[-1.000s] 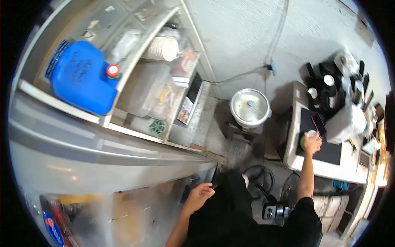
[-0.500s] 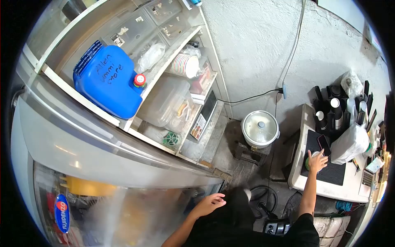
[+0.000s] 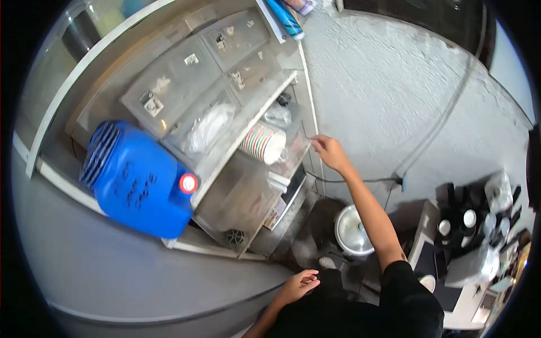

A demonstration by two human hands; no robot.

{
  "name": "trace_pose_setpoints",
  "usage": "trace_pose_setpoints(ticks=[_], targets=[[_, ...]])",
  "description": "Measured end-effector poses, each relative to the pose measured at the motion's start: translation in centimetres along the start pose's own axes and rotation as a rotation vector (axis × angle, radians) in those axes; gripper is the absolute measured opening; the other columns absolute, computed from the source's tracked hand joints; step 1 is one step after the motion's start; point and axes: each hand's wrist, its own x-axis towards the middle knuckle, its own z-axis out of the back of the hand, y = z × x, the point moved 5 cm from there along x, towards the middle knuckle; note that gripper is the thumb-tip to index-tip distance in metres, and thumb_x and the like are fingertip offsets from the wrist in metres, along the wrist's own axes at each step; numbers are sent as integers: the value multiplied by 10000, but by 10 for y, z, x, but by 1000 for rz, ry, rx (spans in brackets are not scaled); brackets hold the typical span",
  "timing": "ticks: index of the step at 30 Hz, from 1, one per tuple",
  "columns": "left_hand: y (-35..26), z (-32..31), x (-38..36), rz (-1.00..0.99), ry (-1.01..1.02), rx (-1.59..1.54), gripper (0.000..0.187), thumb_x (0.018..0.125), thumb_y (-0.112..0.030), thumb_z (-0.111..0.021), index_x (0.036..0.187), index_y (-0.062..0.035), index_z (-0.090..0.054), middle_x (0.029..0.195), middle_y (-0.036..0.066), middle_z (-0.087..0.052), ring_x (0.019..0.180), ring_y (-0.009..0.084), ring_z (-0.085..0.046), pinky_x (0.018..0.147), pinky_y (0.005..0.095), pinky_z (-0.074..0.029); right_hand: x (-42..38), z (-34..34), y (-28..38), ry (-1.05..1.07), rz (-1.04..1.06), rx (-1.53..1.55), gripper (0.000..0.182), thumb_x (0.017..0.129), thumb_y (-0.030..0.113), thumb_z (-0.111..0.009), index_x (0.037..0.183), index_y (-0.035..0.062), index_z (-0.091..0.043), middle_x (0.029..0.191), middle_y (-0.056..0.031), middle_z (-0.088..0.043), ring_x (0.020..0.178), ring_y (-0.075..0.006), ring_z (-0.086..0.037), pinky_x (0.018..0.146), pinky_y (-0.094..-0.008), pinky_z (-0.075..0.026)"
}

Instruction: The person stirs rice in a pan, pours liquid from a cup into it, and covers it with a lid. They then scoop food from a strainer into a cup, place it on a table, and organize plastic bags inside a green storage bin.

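My right hand (image 3: 329,152) is stretched out to the shelf unit, its fingertips right at the edge of a clear plastic container (image 3: 297,151) on the lower shelf. The fingers are extended and no object shows in them. Beside that container a stack of striped paper cups (image 3: 264,143) lies on its side. Low in front of my body, my left hand (image 3: 300,286) hangs with loosely bent fingers and nothing in them, near the grey appliance (image 3: 169,293). Past my right sleeve, a cup (image 3: 428,283) stands on the white table (image 3: 466,307).
A blue jug (image 3: 141,186) with a red cap sits on the shelf at the left, by clear drawers (image 3: 174,84). On the floor by the wall is a lidded white pot (image 3: 354,231). The table also bears a phone (image 3: 440,263), a plastic bag (image 3: 472,267) and black cup holders (image 3: 457,211).
My right hand has left the cup on the table and moved across to the shelf. The view has swung up toward the shelves. My left hand stays low and empty.
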Motion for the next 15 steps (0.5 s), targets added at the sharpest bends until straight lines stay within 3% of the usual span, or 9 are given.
trace_pose_setpoints(ticks=[4,7,9,10,12,13,15], targets=[[-39,28,39,15,-181,15,382,851,-223,-645,1169,-36,-548,977,88,-631,891,140,-599,806,276,-469,116,-37,-9,10,105,8,258,825,164,-597,1040,25,-626,890,-231,-638,841,-326,-635,780,-374,-488],[-51,52,52,103,-281,-31,369,854,-216,-640,1162,-33,-552,979,78,-636,888,137,-602,801,274,-470,162,-51,-6,18,305,-40,273,804,146,-603,1060,55,-630,877,-214,-638,843,-329,-629,780,-385,-487],[-53,66,55,224,-397,-19,355,859,-206,-632,1158,-31,-553,967,76,-638,893,137,-605,802,272,-470,174,-62,-9,72,559,-294,263,775,123,-610,1028,55,-633,927,-192,-626,848,-329,-615,764,-400,-477],[-55,72,56,238,-413,-25,355,859,-206,-632,1158,-31,-553,967,76,-638,893,137,-605,802,272,-470,180,-67,-14,86,560,-276,263,775,123,-610,1028,55,-633,927,-192,-626,848,-329,-615,764,-400,-477],[-62,80,59,182,-506,-51,343,867,-209,-624,1151,-30,-555,954,77,-641,892,137,-608,801,270,-472,189,-72,-32,186,254,-185,205,747,102,-620,944,45,-621,984,-182,-602,848,-349,-594,738,-410,-465],[-64,82,62,193,-515,-63,343,867,-209,-624,1151,-30,-555,954,77,-641,892,137,-608,801,270,-472,190,-68,-32,91,279,-112,127,732,48,-609,855,32,-583,1004,-182,-580,832,-367,-573,721,-424,-456],[-68,87,66,197,-567,-74,339,869,-213,-624,1147,-29,-558,941,79,-642,875,132,-611,786,264,-476,187,-64,-29,23,277,-55,120,734,16,-590,852,27,-571,1000,-183,-576,825,-375,-568,722,-427,-457]])
